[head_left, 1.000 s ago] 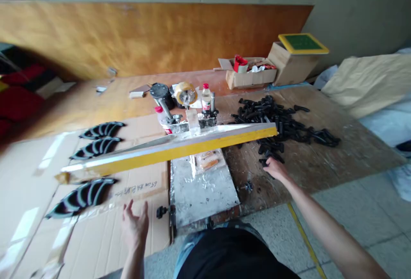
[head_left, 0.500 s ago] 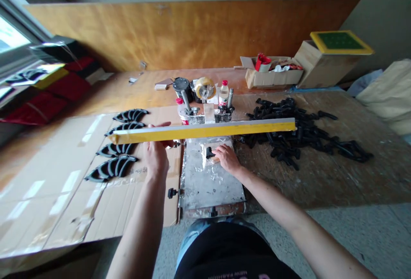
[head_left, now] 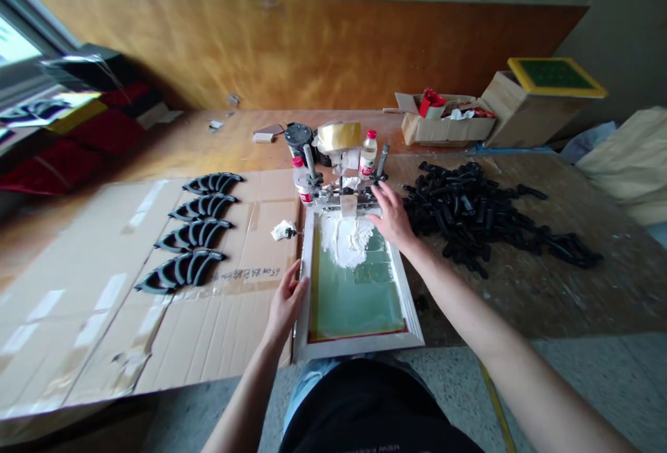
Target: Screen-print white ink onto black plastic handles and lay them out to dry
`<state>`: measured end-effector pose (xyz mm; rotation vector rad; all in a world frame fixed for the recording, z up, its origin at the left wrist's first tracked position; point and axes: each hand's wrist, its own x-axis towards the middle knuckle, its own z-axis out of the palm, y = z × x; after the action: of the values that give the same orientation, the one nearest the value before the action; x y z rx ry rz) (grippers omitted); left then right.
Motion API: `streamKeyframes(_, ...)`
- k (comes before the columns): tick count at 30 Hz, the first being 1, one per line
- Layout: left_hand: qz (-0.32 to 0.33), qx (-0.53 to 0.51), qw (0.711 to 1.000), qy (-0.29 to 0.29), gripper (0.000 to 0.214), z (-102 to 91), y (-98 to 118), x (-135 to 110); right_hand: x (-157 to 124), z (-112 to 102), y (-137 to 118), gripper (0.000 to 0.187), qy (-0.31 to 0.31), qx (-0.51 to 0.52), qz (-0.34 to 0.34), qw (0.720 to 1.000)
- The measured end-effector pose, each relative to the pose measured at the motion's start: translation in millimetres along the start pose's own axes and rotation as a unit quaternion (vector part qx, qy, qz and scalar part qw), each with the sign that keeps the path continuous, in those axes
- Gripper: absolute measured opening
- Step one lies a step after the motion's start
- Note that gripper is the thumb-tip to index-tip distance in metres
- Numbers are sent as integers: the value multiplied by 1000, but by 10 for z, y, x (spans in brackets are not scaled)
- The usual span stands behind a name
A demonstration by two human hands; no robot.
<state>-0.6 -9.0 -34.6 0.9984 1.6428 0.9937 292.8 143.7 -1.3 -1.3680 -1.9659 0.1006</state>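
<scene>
A screen-printing frame (head_left: 359, 345) lies flat on its stand in front of me, its green mesh (head_left: 354, 293) smeared with white ink (head_left: 347, 237) at the far end. My left hand (head_left: 285, 303) grips the frame's left rail, thumb on top. My right hand (head_left: 393, 217) rests with fingers stretched out on the frame's far right corner, close to the hinge clamp (head_left: 341, 192). Right of that hand lies a pile of black plastic parts (head_left: 484, 210). Several black curved pieces (head_left: 195, 231) lie in a row on the cardboard (head_left: 104, 300) to the left.
Behind the clamp stand a tape roll (head_left: 338, 135), a black can (head_left: 298, 137) and two small bottles (head_left: 368, 151). A white rag (head_left: 284, 229) lies left of the frame. Cardboard boxes (head_left: 442, 126) and a yellow-framed screen (head_left: 555, 74) sit at the back right.
The frame, raised on edge before, now lies flat. My left hand moved from its lifted edge to the left rail. My right hand left the plate under the frame for the far right corner.
</scene>
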Motion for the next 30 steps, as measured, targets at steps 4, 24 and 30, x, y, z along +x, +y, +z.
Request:
streamKeyframes(4, -2, 10, 1000, -16, 80, 65, -222, 124, 282, 353, -398, 38, -142, -49, -67, 986)
streamKeyframes(24, -33, -21, 999, -17, 77, 53, -112, 71, -445, 112, -439, 17, -259, 14, -247, 933)
streamKeyframes(30, -30, -32, 999, -6, 77, -1, 150, -29, 144, 106, -467, 40, -208, 5, -126, 970)
